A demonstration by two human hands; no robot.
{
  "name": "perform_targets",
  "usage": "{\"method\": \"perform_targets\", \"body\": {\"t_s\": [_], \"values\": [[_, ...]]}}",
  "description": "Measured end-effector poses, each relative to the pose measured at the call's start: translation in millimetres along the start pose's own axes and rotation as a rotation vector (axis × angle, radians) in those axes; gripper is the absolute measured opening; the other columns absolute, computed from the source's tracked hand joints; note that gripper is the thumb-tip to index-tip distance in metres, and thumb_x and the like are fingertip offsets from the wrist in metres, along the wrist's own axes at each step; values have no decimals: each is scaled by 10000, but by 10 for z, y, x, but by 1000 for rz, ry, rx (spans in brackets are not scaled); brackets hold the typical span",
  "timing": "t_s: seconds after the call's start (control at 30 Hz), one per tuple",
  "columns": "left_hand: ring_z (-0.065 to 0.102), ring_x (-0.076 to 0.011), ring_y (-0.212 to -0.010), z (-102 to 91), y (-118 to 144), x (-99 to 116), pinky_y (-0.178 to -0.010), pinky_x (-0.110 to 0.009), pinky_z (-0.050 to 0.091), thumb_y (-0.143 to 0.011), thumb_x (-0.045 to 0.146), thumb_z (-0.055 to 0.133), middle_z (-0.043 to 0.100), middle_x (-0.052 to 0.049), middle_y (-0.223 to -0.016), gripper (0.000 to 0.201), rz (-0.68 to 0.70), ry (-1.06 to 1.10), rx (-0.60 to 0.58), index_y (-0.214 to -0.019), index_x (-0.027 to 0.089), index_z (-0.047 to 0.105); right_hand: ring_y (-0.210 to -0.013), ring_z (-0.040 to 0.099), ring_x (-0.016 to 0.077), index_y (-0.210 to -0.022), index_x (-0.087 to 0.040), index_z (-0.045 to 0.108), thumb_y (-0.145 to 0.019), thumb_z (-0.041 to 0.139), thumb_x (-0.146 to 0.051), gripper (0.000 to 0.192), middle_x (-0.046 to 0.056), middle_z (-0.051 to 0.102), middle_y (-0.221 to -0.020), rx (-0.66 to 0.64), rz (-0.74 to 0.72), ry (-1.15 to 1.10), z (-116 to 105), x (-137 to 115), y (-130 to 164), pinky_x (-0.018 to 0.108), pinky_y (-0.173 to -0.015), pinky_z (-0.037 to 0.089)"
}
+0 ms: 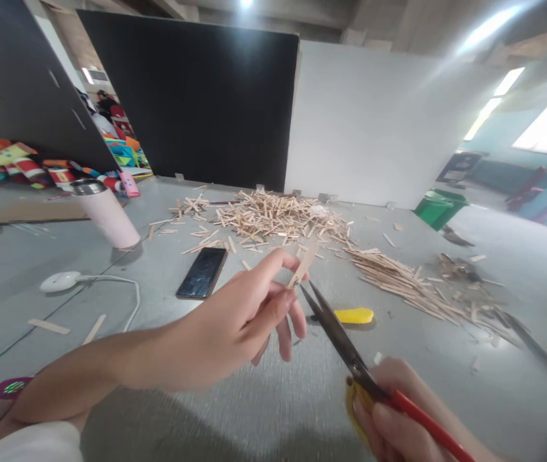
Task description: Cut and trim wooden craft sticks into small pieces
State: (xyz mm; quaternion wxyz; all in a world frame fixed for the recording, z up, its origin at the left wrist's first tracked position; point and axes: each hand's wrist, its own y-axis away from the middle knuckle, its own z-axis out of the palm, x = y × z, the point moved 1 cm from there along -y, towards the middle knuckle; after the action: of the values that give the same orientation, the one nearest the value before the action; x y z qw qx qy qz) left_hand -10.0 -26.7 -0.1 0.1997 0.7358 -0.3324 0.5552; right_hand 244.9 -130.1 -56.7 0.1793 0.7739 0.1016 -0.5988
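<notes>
Two hands: left [249, 308] pinches stick [303, 266], right [398, 410] w/ scissors [335, 330]; labels unreadable, maybe none.

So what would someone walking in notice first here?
Front and centre, the left hand pinches a small flat wooden stick at the open dark blades of the red-and-yellow-handled scissors, held in the right hand. Behind, a big heap of pale wooden sticks sprawls over the grey floor, with a black phone lying left of it.

Craft workshop, grey worktable [263, 410], heaps of wooden sticks [273, 218], partition boards [374, 122], colourful handmade items [23, 163]
</notes>
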Motion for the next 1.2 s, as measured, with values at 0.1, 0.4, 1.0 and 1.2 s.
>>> {"method": "perform_targets", "body": {"t_s": [0.1, 0.4, 1.0, 1.2], "values": [[740, -130, -731, -3, -1, 7, -496, -172, 517, -1168, 496, 372, 761, -16, -979, 220, 0, -17, -2, -1275, 307, 410, -548, 400, 130, -794, -234, 512, -978, 475, -843, 638, -30, 484, -635, -7, -17, -2, -14, 39, -25, 298, -533, 307], [620, -67, -536, -50, -16, 2, -517, -177, 482, -1175, 420, 388, 727, 43, -853, 207, 46, -175, 87, -1319, 300, 476, -593, 428, 149, -770, -249, 484, -1004, 504, -772, 574, -26, 493, -684, 33, 110, 36, -80, 42, -31, 290, -574, 394], [816, -192, -781, 17, -626, -621, -585, -240, 603, -999, 296, 641, 749, -165, -1169, 294, 51, 0, -42, -768, 172, 508, -718, 677, 185, -840, -161, 702, -1018, 714, -472, 358, 31, 721, -820, 385, 307, 1339, -1549, 613, -984, 336, -702, 557], [801, -184, -708, 147, -738, -986, -572, -256, 612, -987, 324, 674, 772, -117, -966, 264, 18, 14, 29, -825, 184, 520, -1210, 685, 262, -1207, -168, 724, -1071, 552, -166, 219, 154, 687, -1346, 260, -46, 1371, -994, 623, -812, 344, -1023, 537]]}}
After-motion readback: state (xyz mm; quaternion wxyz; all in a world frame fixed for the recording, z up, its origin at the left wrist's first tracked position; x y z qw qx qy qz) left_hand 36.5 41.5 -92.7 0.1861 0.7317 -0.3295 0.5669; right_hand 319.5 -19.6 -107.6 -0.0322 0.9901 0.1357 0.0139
